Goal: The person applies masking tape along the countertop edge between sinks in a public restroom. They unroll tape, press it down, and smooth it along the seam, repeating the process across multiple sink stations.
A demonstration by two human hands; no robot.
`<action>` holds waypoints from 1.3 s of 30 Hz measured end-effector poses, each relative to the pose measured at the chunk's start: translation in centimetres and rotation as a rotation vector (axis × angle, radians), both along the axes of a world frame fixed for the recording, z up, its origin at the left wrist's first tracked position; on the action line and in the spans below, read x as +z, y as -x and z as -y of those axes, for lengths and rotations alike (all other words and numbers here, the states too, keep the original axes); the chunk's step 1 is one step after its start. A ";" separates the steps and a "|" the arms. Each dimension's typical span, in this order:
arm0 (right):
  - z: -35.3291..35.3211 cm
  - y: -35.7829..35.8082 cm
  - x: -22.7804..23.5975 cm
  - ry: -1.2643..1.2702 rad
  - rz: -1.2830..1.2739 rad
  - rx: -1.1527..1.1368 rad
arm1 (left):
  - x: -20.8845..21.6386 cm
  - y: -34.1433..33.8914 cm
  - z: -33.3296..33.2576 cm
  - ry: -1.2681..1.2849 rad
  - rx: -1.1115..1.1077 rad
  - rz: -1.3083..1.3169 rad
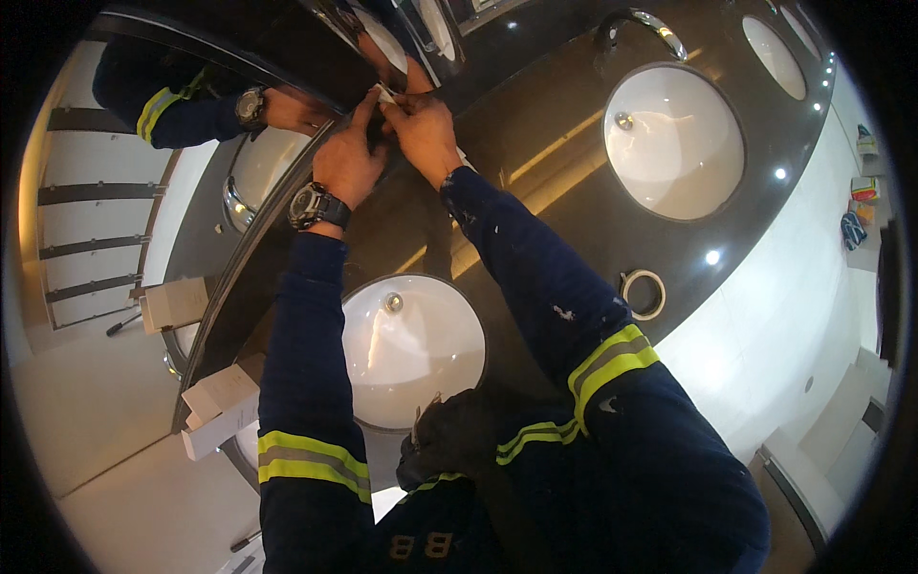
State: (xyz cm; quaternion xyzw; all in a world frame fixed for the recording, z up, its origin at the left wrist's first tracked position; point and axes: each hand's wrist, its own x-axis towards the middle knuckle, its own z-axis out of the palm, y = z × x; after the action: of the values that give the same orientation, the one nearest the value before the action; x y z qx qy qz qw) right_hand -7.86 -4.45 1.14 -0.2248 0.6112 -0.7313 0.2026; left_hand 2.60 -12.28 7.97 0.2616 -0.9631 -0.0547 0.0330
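A small, narrow white strip (385, 94), its material unclear, lies at the fingertips of both bare hands, by the back edge of the glossy dark brown countertop, close against a dark-framed wall mirror (256, 212). The person's right hand (424, 134) is mostly curled, thumb and forefinger pinched together on the strip. The left hand (352, 163), wearing a black digital wristwatch (318, 207), is partly closed, its forefinger stretched out to the strip; whether it grips it too cannot be told. Nearer the person, a round white ceramic basin (421, 325) is sunk in the countertop (545, 225), and a second, oval white basin (674, 163) sits farther along to the right, with a curved chrome tap (655, 31) behind it. Close to the countertop's front edge, beside the right sleeve, lies a beige roll of tape (658, 295). Pale cardboard boxes (222, 407) stand beside the mirror at lower left, next to the left sleeve (311, 383) of navy cloth with yellow and grey bands
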 end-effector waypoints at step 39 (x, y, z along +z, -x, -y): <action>0.8 0.4 -3.6 -0.104 0.134 -0.029 | 0.8 -0.4 1.9 0.384 -0.558 -0.066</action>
State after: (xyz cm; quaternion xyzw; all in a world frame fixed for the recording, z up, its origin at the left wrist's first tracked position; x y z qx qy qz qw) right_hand -8.30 -5.21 -2.51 -0.1556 0.6365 -0.7149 0.2439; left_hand 3.05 -14.22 8.78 -0.0248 -0.9887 0.1122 0.0964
